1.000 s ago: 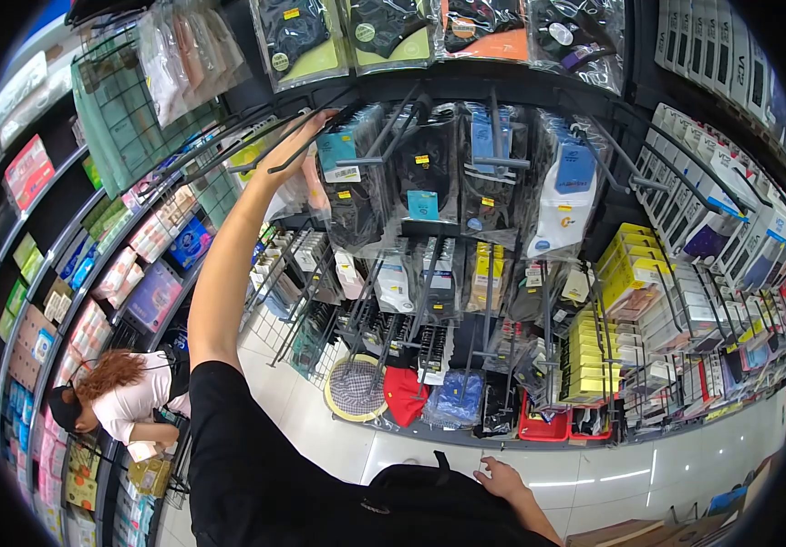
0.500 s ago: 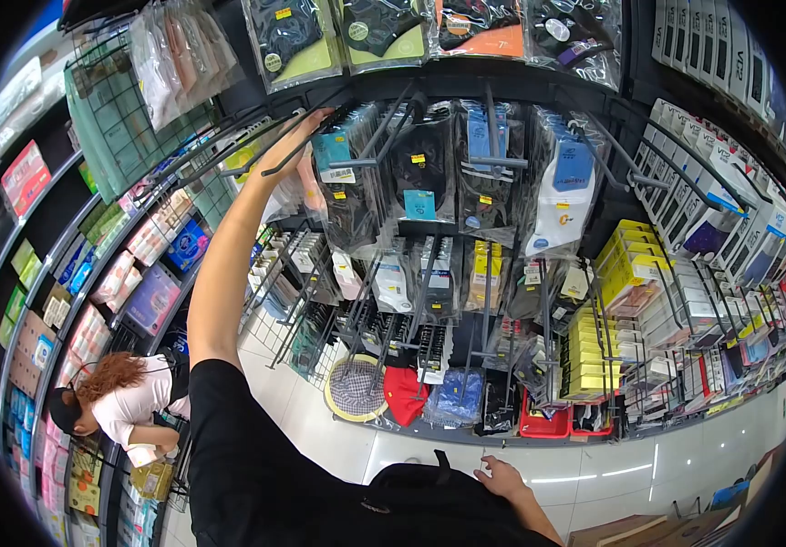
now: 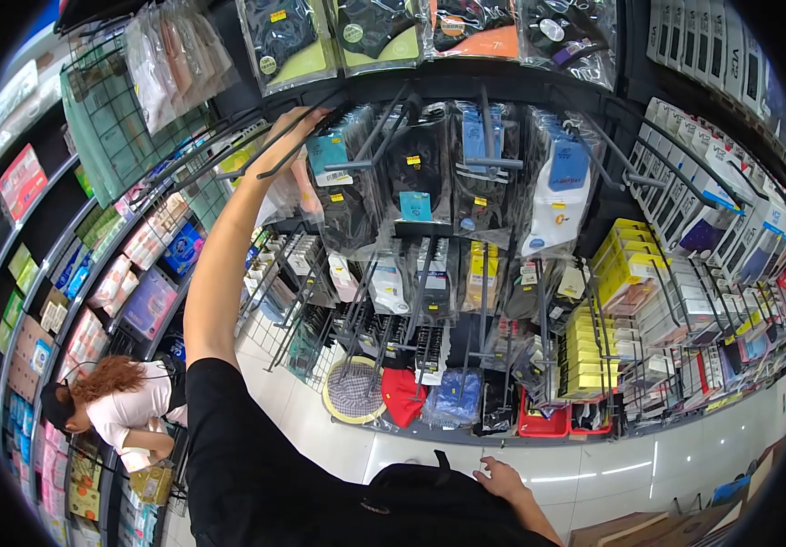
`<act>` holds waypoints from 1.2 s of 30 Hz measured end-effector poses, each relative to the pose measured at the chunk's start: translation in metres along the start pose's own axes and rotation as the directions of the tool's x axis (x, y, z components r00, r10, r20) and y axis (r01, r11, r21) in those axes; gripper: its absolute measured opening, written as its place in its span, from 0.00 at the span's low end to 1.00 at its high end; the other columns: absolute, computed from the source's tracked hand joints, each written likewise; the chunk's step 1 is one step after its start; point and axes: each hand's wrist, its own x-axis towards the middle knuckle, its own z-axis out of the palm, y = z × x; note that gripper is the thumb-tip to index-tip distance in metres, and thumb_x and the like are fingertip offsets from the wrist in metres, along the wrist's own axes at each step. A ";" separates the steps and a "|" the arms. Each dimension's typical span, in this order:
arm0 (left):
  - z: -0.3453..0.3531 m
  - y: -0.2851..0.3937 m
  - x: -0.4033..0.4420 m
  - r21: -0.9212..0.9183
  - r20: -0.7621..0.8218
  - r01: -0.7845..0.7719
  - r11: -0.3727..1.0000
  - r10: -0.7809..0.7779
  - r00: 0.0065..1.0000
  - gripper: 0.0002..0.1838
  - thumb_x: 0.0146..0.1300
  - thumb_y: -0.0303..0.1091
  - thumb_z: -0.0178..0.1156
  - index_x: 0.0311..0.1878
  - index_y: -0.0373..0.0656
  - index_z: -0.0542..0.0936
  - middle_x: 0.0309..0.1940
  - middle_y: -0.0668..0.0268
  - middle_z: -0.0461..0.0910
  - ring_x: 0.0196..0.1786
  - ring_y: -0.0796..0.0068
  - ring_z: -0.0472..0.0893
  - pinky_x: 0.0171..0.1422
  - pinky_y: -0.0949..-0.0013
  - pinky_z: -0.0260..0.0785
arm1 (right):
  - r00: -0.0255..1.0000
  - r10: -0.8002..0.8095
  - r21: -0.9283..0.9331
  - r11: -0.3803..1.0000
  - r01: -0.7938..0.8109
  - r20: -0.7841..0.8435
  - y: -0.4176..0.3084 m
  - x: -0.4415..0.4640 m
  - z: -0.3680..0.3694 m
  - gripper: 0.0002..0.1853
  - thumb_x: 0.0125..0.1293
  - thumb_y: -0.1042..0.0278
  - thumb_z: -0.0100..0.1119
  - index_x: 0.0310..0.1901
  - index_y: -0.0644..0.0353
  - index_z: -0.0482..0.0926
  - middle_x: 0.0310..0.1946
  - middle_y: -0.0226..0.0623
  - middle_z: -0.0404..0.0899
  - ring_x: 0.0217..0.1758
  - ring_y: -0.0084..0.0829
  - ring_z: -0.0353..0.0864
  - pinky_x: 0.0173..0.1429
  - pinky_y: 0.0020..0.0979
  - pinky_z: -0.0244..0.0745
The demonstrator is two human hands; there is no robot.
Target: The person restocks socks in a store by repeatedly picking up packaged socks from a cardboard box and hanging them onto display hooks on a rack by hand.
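My left hand [image 3: 291, 135] is raised at the end of my stretched arm, against the left edge of a hanging row of packaged socks [image 3: 343, 187]. Its visible fingers are extended along the tops of these packs; a dark display hook [image 3: 276, 166] crosses in front, and the fingertips are partly hidden. Low in front of my body, my right hand [image 3: 502, 477] is empty with its fingers apart and loosely bent. More bagged dark socks [image 3: 411, 173] and white socks with a blue label [image 3: 559, 196] hang to the right.
Metal prongs jut out across the rack. Below are a checked hat [image 3: 356, 389], a red cap [image 3: 402, 397] and a red basket [image 3: 543, 421]. At left, a person in a pink top [image 3: 133, 397] bends by stocked shelves [image 3: 65, 264]. Boxed goods [image 3: 594, 356] hang at right.
The view has shifted very slightly. My left hand stays against the sock packs and my right hand stays low. The person at left has moved a little.
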 end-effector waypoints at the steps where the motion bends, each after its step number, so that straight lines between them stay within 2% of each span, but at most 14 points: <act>1: 0.000 -0.004 0.002 0.001 -0.007 -0.028 1.000 0.028 1.000 0.30 0.72 0.54 0.48 0.59 0.34 0.78 0.50 0.47 0.81 0.60 0.56 0.77 0.67 0.63 0.63 | 1.000 -0.001 0.003 1.000 0.001 -0.004 0.001 0.001 0.001 0.30 0.66 0.44 0.57 0.62 0.56 0.72 0.51 0.56 0.80 0.56 0.54 0.79 0.60 0.47 0.74; 8: 0.005 0.006 -0.003 -0.057 -0.041 -0.022 0.998 0.020 0.999 0.26 0.73 0.47 0.48 0.57 0.31 0.78 0.55 0.46 0.79 0.60 0.57 0.78 0.66 0.63 0.65 | 1.000 0.006 -0.013 1.000 -0.006 -0.009 -0.003 -0.003 -0.003 0.30 0.66 0.44 0.57 0.62 0.56 0.72 0.51 0.56 0.81 0.55 0.54 0.80 0.60 0.47 0.74; 10: 0.000 -0.018 0.008 0.115 0.042 -0.230 0.966 0.226 0.973 0.23 0.72 0.42 0.48 0.58 0.32 0.78 0.56 0.50 0.80 0.60 0.58 0.78 0.66 0.63 0.66 | 1.000 -0.012 0.010 1.000 0.012 -0.016 0.001 -0.002 -0.001 0.30 0.66 0.44 0.57 0.62 0.57 0.72 0.50 0.56 0.81 0.55 0.54 0.80 0.60 0.46 0.74; 11: -0.003 -0.016 0.010 0.113 0.042 -0.232 0.966 0.228 0.973 0.23 0.72 0.42 0.48 0.58 0.32 0.78 0.56 0.50 0.80 0.60 0.58 0.78 0.66 0.63 0.66 | 1.000 -0.010 0.011 1.000 0.010 -0.018 0.000 -0.002 -0.002 0.30 0.66 0.44 0.57 0.62 0.57 0.72 0.50 0.56 0.81 0.55 0.54 0.80 0.60 0.46 0.74; 13: -0.009 -0.010 0.014 0.105 0.171 -0.033 0.994 0.015 0.985 0.25 0.76 0.45 0.45 0.65 0.36 0.73 0.62 0.54 0.75 0.67 0.62 0.71 0.74 0.64 0.58 | 1.000 -0.005 0.004 1.000 0.005 -0.024 -0.001 -0.004 -0.002 0.30 0.66 0.44 0.57 0.61 0.57 0.72 0.50 0.56 0.81 0.55 0.54 0.80 0.60 0.46 0.74; 14: -0.009 -0.014 0.016 0.104 0.175 -0.034 0.994 0.015 0.984 0.25 0.76 0.45 0.45 0.65 0.36 0.73 0.62 0.54 0.75 0.67 0.62 0.71 0.74 0.64 0.58 | 1.000 -0.003 0.008 1.000 0.003 -0.023 -0.001 -0.005 -0.001 0.30 0.66 0.44 0.57 0.61 0.57 0.72 0.50 0.56 0.81 0.55 0.54 0.80 0.60 0.46 0.74; 16: -0.008 -0.022 0.021 0.030 0.159 0.074 0.997 -0.078 0.984 0.24 0.75 0.42 0.45 0.66 0.35 0.72 0.63 0.54 0.74 0.67 0.63 0.72 0.75 0.65 0.58 | 1.000 0.001 0.007 1.000 -0.001 -0.020 0.000 -0.004 -0.001 0.30 0.66 0.45 0.57 0.62 0.58 0.72 0.50 0.56 0.81 0.55 0.54 0.80 0.60 0.46 0.74; 17: -0.005 -0.024 0.021 0.029 0.159 0.075 0.997 -0.079 0.984 0.24 0.75 0.42 0.45 0.66 0.35 0.72 0.63 0.54 0.74 0.67 0.63 0.72 0.75 0.65 0.58 | 1.000 0.002 0.005 1.000 -0.002 -0.020 -0.001 -0.004 -0.002 0.30 0.66 0.45 0.57 0.62 0.58 0.72 0.50 0.56 0.81 0.55 0.54 0.80 0.60 0.46 0.74; 19: 0.000 -0.029 0.022 -0.056 0.051 0.042 0.998 -0.039 0.998 0.22 0.72 0.40 0.48 0.60 0.35 0.78 0.56 0.54 0.81 0.60 0.62 0.78 0.65 0.65 0.66 | 1.000 -0.002 0.012 1.000 0.002 -0.013 -0.002 -0.004 -0.003 0.30 0.66 0.45 0.57 0.62 0.58 0.72 0.49 0.56 0.81 0.55 0.54 0.80 0.60 0.47 0.74; 22: 0.002 -0.027 0.025 -0.031 0.064 0.090 0.995 -0.088 0.994 0.23 0.72 0.41 0.48 0.61 0.36 0.77 0.56 0.56 0.81 0.61 0.65 0.78 0.65 0.66 0.65 | 1.000 0.007 0.016 1.000 -0.007 -0.020 -0.003 -0.003 -0.003 0.30 0.66 0.45 0.57 0.62 0.58 0.72 0.50 0.57 0.81 0.55 0.54 0.80 0.60 0.47 0.74; 25: 0.001 -0.045 0.033 0.006 0.081 0.037 0.999 -0.038 0.996 0.23 0.72 0.40 0.48 0.62 0.36 0.77 0.56 0.57 0.81 0.60 0.66 0.78 0.65 0.66 0.65 | 1.000 0.013 0.022 1.000 -0.012 -0.028 -0.003 -0.003 -0.002 0.30 0.65 0.45 0.57 0.62 0.58 0.72 0.50 0.57 0.81 0.55 0.54 0.80 0.60 0.47 0.74; 29: 0.003 -0.050 0.036 -0.053 0.095 0.058 0.997 -0.053 0.994 0.23 0.73 0.40 0.48 0.62 0.36 0.76 0.57 0.56 0.81 0.61 0.66 0.77 0.65 0.66 0.65 | 1.000 0.013 0.024 1.000 -0.012 -0.023 -0.001 -0.003 0.000 0.30 0.65 0.45 0.57 0.62 0.58 0.72 0.50 0.57 0.81 0.56 0.54 0.80 0.61 0.46 0.74; 31: 0.004 -0.056 0.037 -0.108 0.090 -0.010 0.994 0.020 0.996 0.23 0.73 0.41 0.48 0.62 0.36 0.76 0.57 0.56 0.81 0.62 0.65 0.77 0.65 0.66 0.65 | 1.000 0.025 0.024 0.999 -0.025 -0.017 -0.003 -0.004 0.000 0.30 0.65 0.45 0.57 0.62 0.58 0.72 0.51 0.56 0.81 0.56 0.54 0.80 0.61 0.46 0.74; 36: 0.002 -0.054 0.036 -0.079 0.106 -0.034 0.996 0.042 0.993 0.24 0.73 0.44 0.49 0.61 0.35 0.77 0.56 0.51 0.80 0.61 0.59 0.77 0.65 0.64 0.65 | 0.999 0.026 0.022 0.999 -0.025 -0.031 -0.004 -0.003 0.001 0.30 0.65 0.44 0.57 0.62 0.57 0.72 0.50 0.56 0.81 0.56 0.54 0.80 0.61 0.46 0.74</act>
